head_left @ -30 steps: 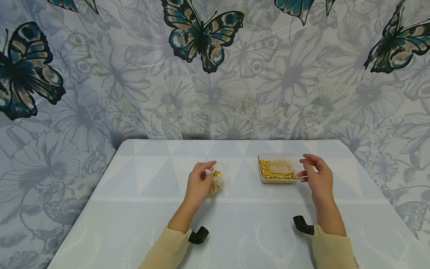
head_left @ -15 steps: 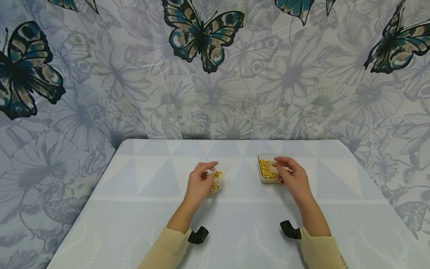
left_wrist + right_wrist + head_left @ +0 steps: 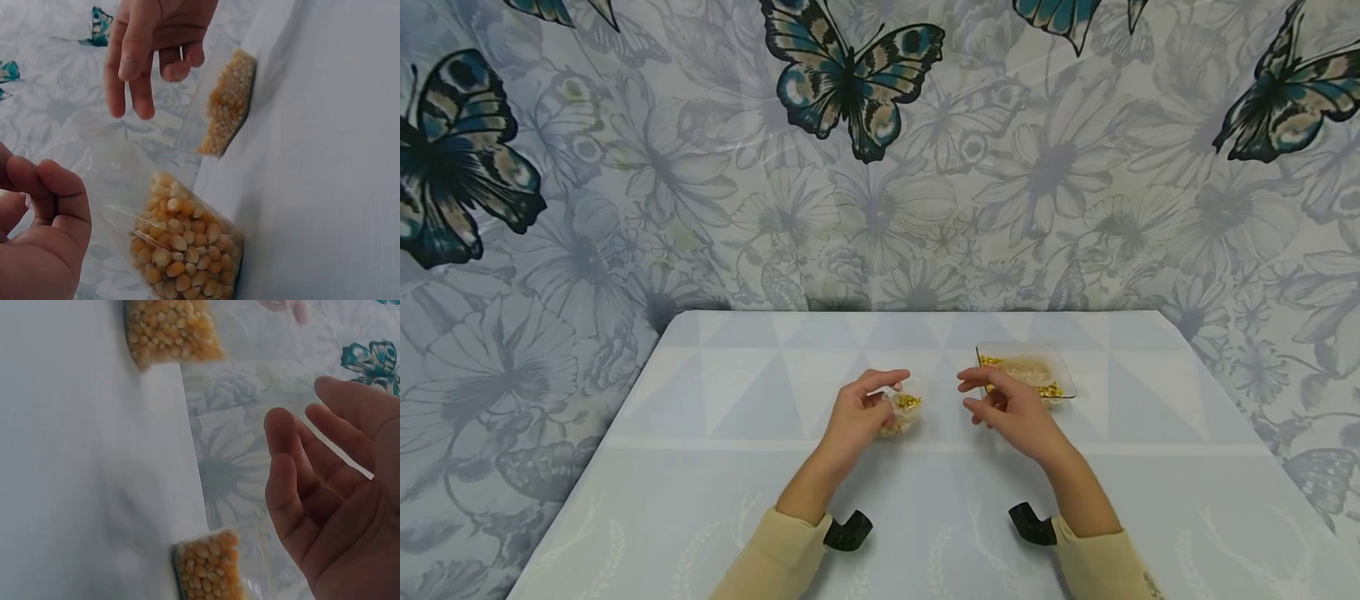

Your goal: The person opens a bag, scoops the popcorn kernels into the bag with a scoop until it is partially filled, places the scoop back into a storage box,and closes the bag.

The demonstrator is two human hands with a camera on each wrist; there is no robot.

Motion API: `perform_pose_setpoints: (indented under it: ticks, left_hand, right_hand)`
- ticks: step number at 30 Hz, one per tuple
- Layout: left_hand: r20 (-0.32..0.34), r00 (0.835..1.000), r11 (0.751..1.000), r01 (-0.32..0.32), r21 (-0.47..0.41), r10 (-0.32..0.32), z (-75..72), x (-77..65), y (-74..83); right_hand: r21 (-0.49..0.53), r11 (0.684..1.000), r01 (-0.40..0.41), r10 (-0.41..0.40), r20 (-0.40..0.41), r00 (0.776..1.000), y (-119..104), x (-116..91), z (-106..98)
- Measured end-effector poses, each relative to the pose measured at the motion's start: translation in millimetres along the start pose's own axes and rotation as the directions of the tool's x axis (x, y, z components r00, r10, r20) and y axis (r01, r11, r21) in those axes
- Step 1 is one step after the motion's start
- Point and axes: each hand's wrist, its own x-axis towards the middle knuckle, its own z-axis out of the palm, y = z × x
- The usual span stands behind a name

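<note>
A clear plastic bag of corn kernels (image 3: 187, 250) stands on the table, its loose top rising above the yellow kernels. My left hand (image 3: 859, 417) pinches this bag's upper edge between thumb and curled fingers, as the left wrist view also shows at the left hand (image 3: 47, 234). My right hand (image 3: 1018, 421) hovers between the bag and a clear rectangular container (image 3: 1067, 379); its fingers are loosely bent and hold nothing. Corn kernels (image 3: 230, 103) fill the container. In the head view the right hand hides the container's front left part.
The table (image 3: 760, 500) wears a pale cloth with triangles and faint antlers. Behind its far edge hangs a floral backdrop (image 3: 1037, 208) with large butterflies. Black wrist mounts (image 3: 848, 531) stick out beside both sleeves.
My right hand has swept left from the container's right side, across its front, toward the bag. My left hand and the bag have shifted slightly to the right.
</note>
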Motion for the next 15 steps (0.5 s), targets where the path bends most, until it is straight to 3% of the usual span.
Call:
perform_pose_setpoints:
  ticks: [5, 10, 15]
  left_hand:
    - [0.056, 0.998, 1.0, 0.03, -0.003, -0.03, 4.3, -2.7, 1.5]
    - [0.089, 0.995, 0.999, 0.046, -0.016, -0.044, 6.9, -4.5, 3.4]
    - [0.084, 0.995, 0.998, 0.053, -0.021, -0.051, 6.4, -5.3, 3.2]
  right_hand:
    - [-0.017, 0.997, 0.08, -0.08, 0.013, 0.997, -3.1, 0.6, 11.9]
    - [-0.032, 0.984, 0.174, -0.176, -0.052, 0.983, -5.0, 0.6, 19.0]
    - [-0.068, 0.976, 0.205, -0.212, -0.116, 0.97, -4.5, 0.8, 23.3]
